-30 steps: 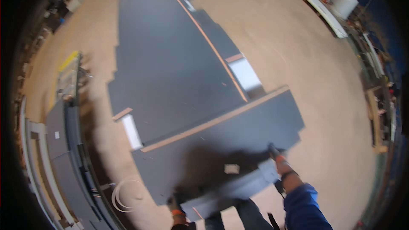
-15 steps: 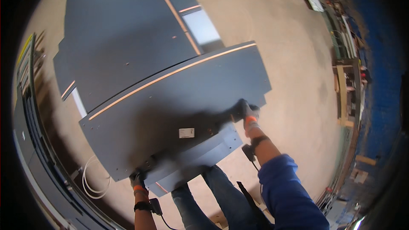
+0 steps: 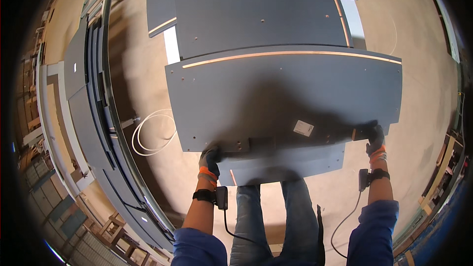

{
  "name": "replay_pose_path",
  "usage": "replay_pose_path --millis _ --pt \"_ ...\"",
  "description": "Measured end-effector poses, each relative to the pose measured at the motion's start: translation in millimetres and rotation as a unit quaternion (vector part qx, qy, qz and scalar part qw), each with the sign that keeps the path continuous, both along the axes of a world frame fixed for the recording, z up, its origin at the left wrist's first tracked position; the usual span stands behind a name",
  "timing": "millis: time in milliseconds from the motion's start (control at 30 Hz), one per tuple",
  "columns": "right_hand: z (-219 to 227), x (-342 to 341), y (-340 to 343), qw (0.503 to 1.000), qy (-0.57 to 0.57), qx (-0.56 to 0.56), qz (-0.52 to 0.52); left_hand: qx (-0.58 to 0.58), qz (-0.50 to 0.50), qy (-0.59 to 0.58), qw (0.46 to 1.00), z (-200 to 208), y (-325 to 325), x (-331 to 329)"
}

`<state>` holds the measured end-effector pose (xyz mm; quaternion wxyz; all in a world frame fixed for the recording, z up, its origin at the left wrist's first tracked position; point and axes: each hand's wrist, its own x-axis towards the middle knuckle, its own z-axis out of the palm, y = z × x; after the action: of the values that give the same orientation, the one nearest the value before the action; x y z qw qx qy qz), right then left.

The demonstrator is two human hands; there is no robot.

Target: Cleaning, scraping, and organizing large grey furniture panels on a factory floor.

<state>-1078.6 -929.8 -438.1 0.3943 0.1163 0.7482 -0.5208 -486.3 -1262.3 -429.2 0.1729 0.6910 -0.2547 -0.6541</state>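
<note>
A wide dark grey panel (image 3: 325,86) with a light, copper-coloured strip along its far edge spans the space before me. A white label (image 3: 303,128) sticks to it. My left hand (image 3: 211,160), in a dark glove with an orange cuff, is closed round its near left corner. At the near right corner my right hand (image 3: 376,137), gloved alike, grips the edge. The fingertips under the panel are hidden. Closer to my legs, a smaller grey panel (image 3: 305,161) shows below the near edge. Beyond lies a larger grey panel (image 3: 226,15), close to the far edge.
To the left stands a long stack of dark panels (image 3: 101,113) on a rack. A coiled white cable (image 3: 139,145) lies on the concrete floor (image 3: 419,83) between stack and panel. White pieces (image 3: 171,44) show beneath the far panel. Timber (image 3: 438,172) lies at the right.
The wide panel has turned from a slant to nearly level in view and sits farther right. Both hands keep their hold at its near corners. The surroundings have swung round with my head.
</note>
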Motion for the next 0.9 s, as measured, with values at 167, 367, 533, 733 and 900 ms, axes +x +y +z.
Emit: replay_pose_path --millis 167,367,533,733,900 --pt "34.7 -3.7 -61.8 0.997 -0.052 0.058 -0.022 0.018 -0.062 0.014 0.998 -3.7 -10.4 9.2" --pt "11.5 52.8 -69.9 0.966 -0.149 0.143 0.154 -0.052 -0.137 -0.171 0.974 -11.6 9.1 8.7" --pt "3.1 59.6 -55.7 0.981 -0.003 0.101 0.169 -0.048 -0.139 -0.161 0.976 -24.6 5.2 -1.7" --pt "43.9 85.5 -98.9 0.917 0.017 0.276 0.286 0.025 -0.13 -0.19 0.973 -2.3 -11.8 9.4" --pt "41.9 80.4 -91.6 0.911 0.035 0.286 0.295 0.071 -0.16 -0.183 0.967 -5.1 -20.6 1.3"
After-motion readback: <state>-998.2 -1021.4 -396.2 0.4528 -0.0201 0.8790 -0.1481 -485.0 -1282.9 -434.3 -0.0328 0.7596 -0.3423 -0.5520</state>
